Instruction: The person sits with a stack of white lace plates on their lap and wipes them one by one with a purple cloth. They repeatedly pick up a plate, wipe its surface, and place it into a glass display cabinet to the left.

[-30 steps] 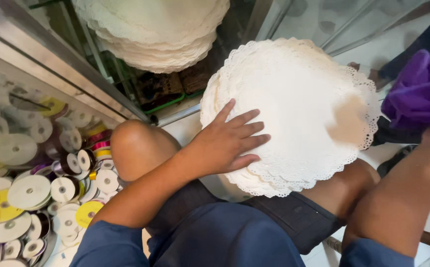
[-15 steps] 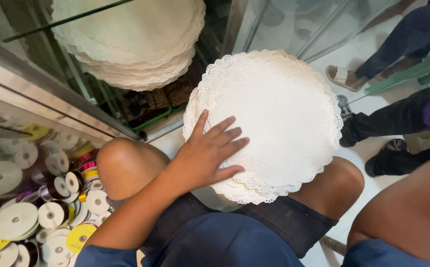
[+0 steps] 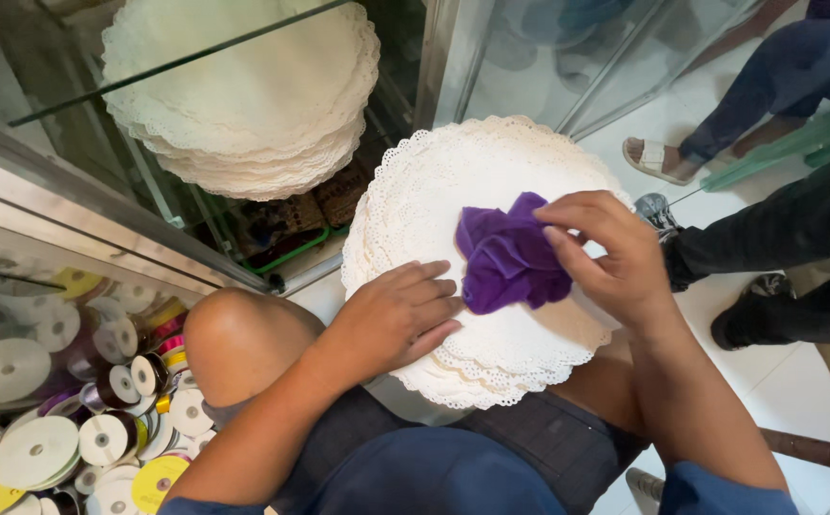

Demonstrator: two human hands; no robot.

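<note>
The person sits with a stack of cream lace-edged doilies (image 3: 491, 248) resting across their lap, the round pile tilted a little over the bare knees. The left hand (image 3: 396, 319) lies flat on the near left part of the stack, fingers spread and empty, pressing the top sheet down. The right hand (image 3: 610, 257) is closed around a crumpled purple cloth (image 3: 508, 257), which sits bunched on the middle of the top doily, just beside the fingertips of the left hand; thumb and fingers pinch the cloth from the right side. The two hands are near each other but not touching. Behind the lap stands a glass display case (image 3: 195, 57) with a second, taller pile of doilies (image 3: 243, 86) inside it. Lower left, under glass, lie many spools of ribbon (image 3: 71, 420) in white, yellow and purple. At the right, on the pale tiled floor, the legs and shoes of other people (image 3: 768, 191) stand well apart from the stack.
</note>
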